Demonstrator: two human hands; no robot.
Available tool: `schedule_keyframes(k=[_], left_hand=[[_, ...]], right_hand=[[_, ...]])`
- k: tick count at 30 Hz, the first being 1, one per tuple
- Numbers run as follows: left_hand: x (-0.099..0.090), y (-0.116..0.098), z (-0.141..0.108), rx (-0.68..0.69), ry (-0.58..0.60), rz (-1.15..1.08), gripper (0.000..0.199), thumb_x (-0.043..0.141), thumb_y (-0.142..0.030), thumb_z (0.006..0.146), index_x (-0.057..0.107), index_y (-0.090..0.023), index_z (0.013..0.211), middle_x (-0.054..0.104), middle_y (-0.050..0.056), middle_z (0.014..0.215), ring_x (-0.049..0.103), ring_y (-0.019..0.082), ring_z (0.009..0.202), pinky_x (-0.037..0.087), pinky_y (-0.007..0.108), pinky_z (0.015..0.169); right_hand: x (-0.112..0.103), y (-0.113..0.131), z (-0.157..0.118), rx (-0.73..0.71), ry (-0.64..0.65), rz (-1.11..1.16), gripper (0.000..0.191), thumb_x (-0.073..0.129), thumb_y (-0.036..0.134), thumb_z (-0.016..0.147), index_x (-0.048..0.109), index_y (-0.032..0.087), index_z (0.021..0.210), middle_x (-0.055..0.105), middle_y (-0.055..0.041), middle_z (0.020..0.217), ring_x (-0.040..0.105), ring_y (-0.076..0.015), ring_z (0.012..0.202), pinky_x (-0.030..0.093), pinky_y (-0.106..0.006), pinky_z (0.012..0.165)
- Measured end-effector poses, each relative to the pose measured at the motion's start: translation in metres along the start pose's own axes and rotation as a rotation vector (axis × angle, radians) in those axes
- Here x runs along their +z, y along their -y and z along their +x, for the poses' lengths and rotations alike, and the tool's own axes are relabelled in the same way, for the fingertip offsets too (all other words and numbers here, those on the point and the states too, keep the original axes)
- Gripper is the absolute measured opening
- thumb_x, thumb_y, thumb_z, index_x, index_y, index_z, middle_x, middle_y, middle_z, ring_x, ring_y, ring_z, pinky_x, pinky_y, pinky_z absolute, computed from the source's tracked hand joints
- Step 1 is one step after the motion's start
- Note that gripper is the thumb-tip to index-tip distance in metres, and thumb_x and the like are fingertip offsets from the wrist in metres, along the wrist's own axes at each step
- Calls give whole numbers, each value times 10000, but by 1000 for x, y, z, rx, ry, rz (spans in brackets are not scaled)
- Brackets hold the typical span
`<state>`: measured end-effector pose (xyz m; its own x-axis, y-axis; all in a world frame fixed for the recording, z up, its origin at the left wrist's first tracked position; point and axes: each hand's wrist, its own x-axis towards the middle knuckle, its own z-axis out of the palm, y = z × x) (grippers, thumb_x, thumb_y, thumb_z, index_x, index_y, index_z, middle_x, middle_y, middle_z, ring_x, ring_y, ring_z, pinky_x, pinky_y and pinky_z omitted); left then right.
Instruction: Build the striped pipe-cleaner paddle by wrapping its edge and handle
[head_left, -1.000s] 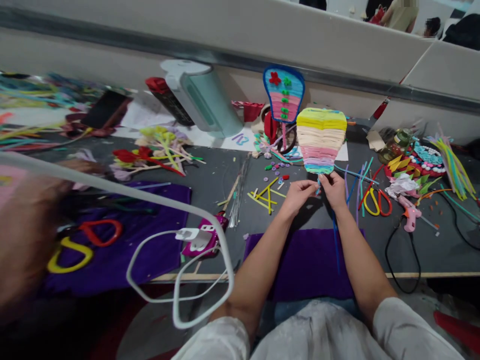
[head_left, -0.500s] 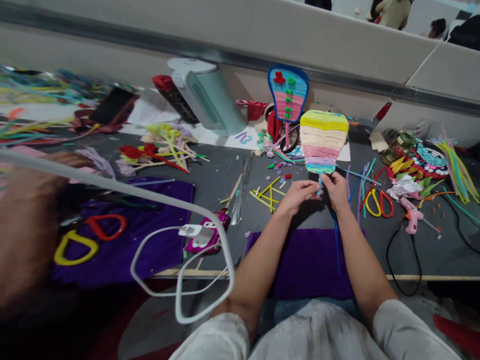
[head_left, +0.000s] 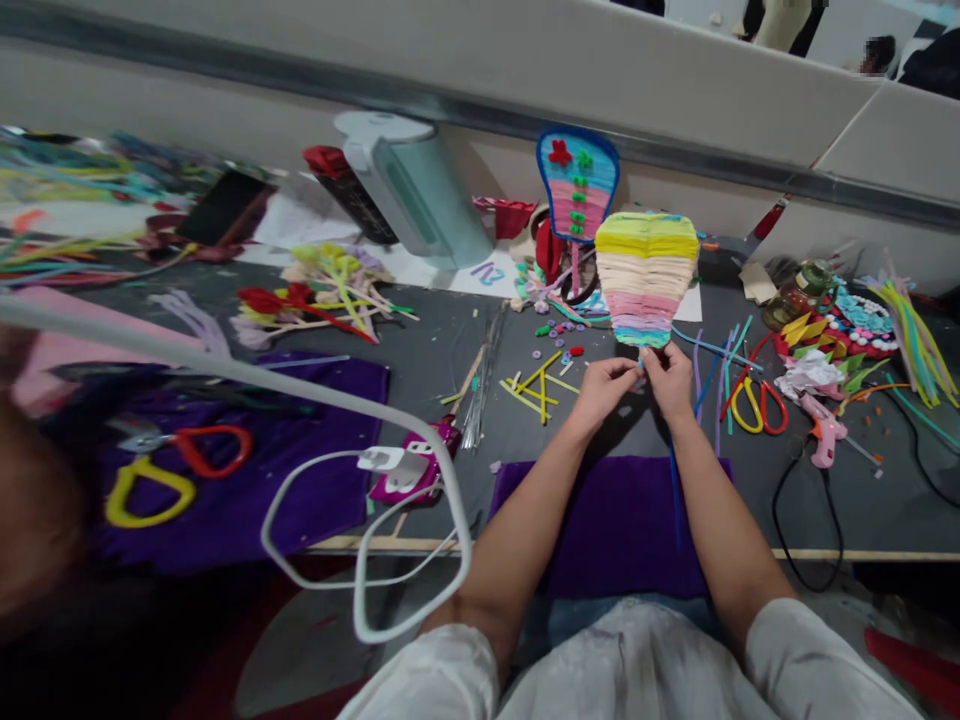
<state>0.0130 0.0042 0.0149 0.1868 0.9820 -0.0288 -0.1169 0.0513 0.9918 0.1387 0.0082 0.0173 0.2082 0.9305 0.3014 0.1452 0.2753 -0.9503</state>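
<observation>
Both hands meet at the thin handle of a striped pipe-cleaner fan point(head_left: 646, 275), held upright above the table. Its blade runs yellow, cream, pink and blue from top to bottom. My left hand point(head_left: 609, 388) pinches a light blue bit at the handle, partly hidden by the fingers. My right hand point(head_left: 669, 378) grips the handle just under the blade. Below it a dark blue pipe cleaner point(head_left: 673, 490) hangs down over a purple cloth point(head_left: 615, 530). Behind stands a second fan point(head_left: 576, 190) with a blue rim, a red flower and green pieces.
Scissors point(head_left: 759, 405) and a pink glue gun point(head_left: 825, 432) lie at right. Cut yellow pieces point(head_left: 541, 388) lie left of my hands. A kettle point(head_left: 427, 195) stands at the back. A white cable point(head_left: 315, 385) crosses in front of a power strip point(head_left: 412, 475). Another person's arm point(head_left: 34, 510) is at far left.
The fan has tilted slightly, and my left fingers have closed in nearer the handle. At far left the other person's hand and arm have drawn back, uncovering pink material.
</observation>
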Motion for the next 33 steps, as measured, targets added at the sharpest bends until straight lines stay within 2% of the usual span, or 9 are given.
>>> schedule_keyframes(k=[3,5,9,13,17,21,29,31,33], left_hand=[[-3,-6,0,-145,132,-218,337,775,-399,620,706,-123,799,694,45,728,602,114,569,524,271,653],[-5,-9,-1,-201,173,-303,378,804,-393,592,705,-114,826,704,68,756,604,114,552,544,297,654],[-8,-7,0,-243,169,-351,361,822,-347,574,699,-106,813,702,75,746,591,105,513,555,296,608],[-9,-5,1,-235,150,-316,295,795,-320,594,692,-109,772,692,58,720,602,112,515,551,289,596],[-8,-5,1,-190,102,-220,207,727,-270,613,692,-116,747,686,44,693,603,111,515,531,270,604],[-5,-2,2,-84,46,-46,149,614,-238,639,682,-123,704,656,21,639,581,109,502,485,243,572],[4,-4,-6,237,-173,593,166,553,-247,713,624,-154,595,554,-5,542,492,117,563,363,229,571],[5,-5,-6,252,-184,572,167,558,-247,717,617,-153,592,559,-2,564,482,115,573,370,234,585],[4,-7,-5,178,-91,354,173,576,-289,728,651,-147,665,603,11,623,514,120,592,408,240,602]], right_hand=[[0,0,2,84,22,173,233,621,415,770,614,186,810,546,43,631,464,-79,523,402,-205,502],[1,1,3,111,13,235,226,645,403,750,604,182,781,543,45,625,466,-71,515,400,-196,488],[2,3,2,127,24,235,221,641,399,754,595,184,778,527,54,592,452,-63,476,389,-190,458],[2,7,-1,52,47,155,206,615,391,778,607,186,799,530,54,602,453,-64,486,394,-194,482],[1,10,-2,-11,45,43,184,595,362,792,616,179,808,539,46,625,459,-71,515,400,-202,515],[1,9,-2,-49,33,-60,181,583,354,802,622,178,823,549,38,654,459,-78,533,399,-207,528],[4,0,-6,-153,-55,-249,161,584,336,809,640,185,813,563,12,713,504,-118,657,424,-251,664],[4,1,-5,-110,-57,-182,174,599,352,797,643,185,811,572,14,707,499,-115,645,425,-252,659],[4,1,-2,-31,-46,-23,189,614,369,783,642,184,811,584,19,693,495,-108,622,430,-247,638]])
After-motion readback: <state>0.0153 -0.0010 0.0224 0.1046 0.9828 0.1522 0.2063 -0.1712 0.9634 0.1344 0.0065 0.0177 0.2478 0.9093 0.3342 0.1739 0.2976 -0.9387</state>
